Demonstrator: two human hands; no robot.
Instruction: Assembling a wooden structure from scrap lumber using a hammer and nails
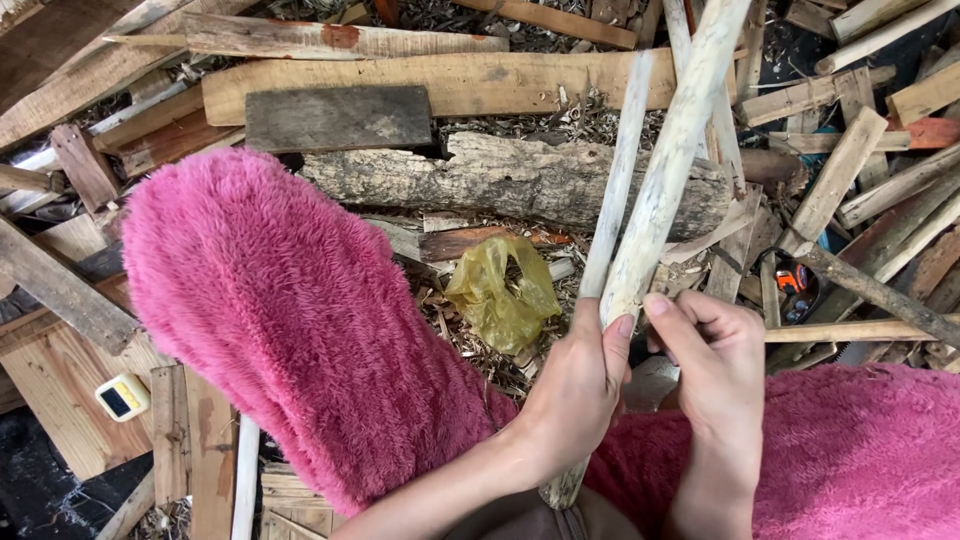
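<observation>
**Kid:** What are the hands doing?

**Friend:** The left hand [578,385] is wrapped tight around a pale, peeled stick [668,165]. The fingers are closed on it near the low end, and the thumb lies flat up the wood. The stick runs up and away from the person, a bit tilted, and goes out the top of the picture.

**Kid:** And the other hand?

**Friend:** The right hand [712,372] is just beside the left one. Its fingers are curled in, and the thumb tip presses on the same stick — so both hands have hold of it. I cannot tell if it holds something small too.

**Kid:** Is there another stick?

**Friend:** Yes, a thinner stick [620,170] stands right by the thick one, on its left. Its low end hides behind the left hand, so I cannot tell if the hand grips it.

**Kid:** What is the fuzzy pink stuff?

**Friend:** A fluffy pink sleeve [290,320] on the left arm — very big in the picture.

**Kid:** What is under it all?

**Friend:** Lots of wood. A rough log [500,180] lies across, with a long plank [450,85] behind it and a dark board [338,118] on that. A crumpled yellow plastic bag [503,290] sits on wood chips near the left hand. A small yellow and white device [122,397] lies far left on a board.
</observation>
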